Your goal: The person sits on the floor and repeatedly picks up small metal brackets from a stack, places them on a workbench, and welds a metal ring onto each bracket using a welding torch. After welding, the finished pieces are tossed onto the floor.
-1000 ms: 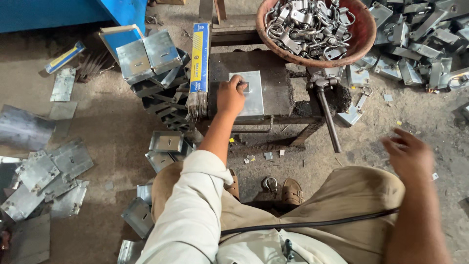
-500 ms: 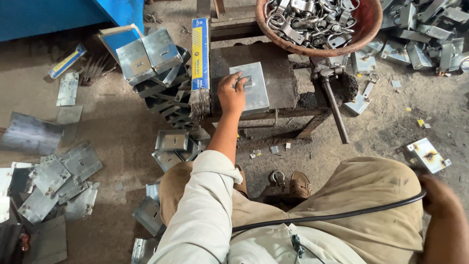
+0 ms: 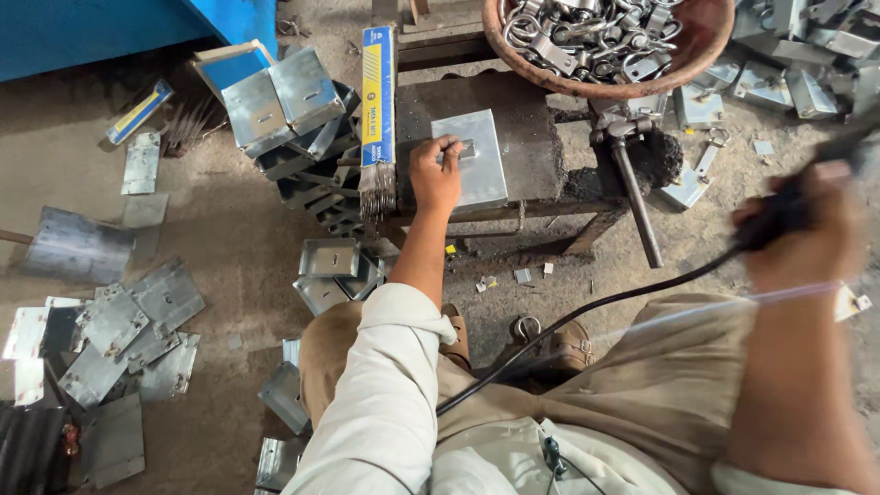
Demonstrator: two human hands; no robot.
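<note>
- A flat grey metal plate [image 3: 470, 160] is held down on the dark worktop [image 3: 541, 137] by the left hand [image 3: 434, 174]; a small tab-like piece at the plate's middle appears to be pinned in place by the fingers [image 3: 449, 145]
- The step in hand is judged to be the positioning of that small piece on the plate, ready for joining with the tool held in the other hand
- The left fingers are curled together, their tips pressed onto the plate near its centre; nothing is lifted
- A dark-handled tool [image 3: 779, 213] with a black cable [image 3: 587, 316] trailing across the lap is gripped by the right hand [image 3: 807, 229]; the hand is blurred, so how tightly the fingers are wrapped cannot be told exactly, though they seem clamped round the handle
- The tool is well apart from the plate, off to the right of the worktop
- The next move is judged to call for a steady plate, with the tool tip brought to the small piece and the left fingers kept clear of it
- A round basin of metal fittings [image 3: 596, 41] stands at the worktop's far edge, and folded metal boxes [image 3: 293, 110] are stacked to its left
</note>
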